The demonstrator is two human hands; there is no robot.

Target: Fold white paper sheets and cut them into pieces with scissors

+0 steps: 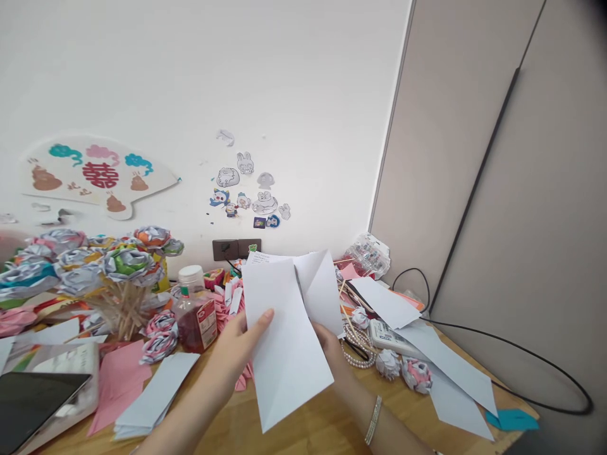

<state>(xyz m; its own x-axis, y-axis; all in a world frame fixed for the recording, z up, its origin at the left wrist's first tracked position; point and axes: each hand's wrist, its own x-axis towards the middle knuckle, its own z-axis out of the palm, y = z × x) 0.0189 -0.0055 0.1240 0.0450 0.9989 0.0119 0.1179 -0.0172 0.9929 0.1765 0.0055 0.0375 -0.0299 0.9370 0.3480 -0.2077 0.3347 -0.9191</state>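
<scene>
In the head view, creased white paper (287,341) is held up above the desk between my two hands. My left hand (246,335) grips its left edge, thumb lying on the front face and the fingers behind. My right hand (329,347) is closed at the right side, partly behind the sheet, so its fingertips are hidden. A second white flap (320,287) rises behind and to the right of the front sheet; I cannot tell whether it is the same piece. Printed text shows on a paper part at the top back.
Paper flowers on sticks (126,272) stand at the left, near a bottle of reddish liquid (195,322). White strips (156,395), pink paper (118,382) and a dark tablet (38,404) lie front left. Right are paper sheets (455,360), paper rosettes (417,374), pearl beads (358,355) and a black cable (531,354).
</scene>
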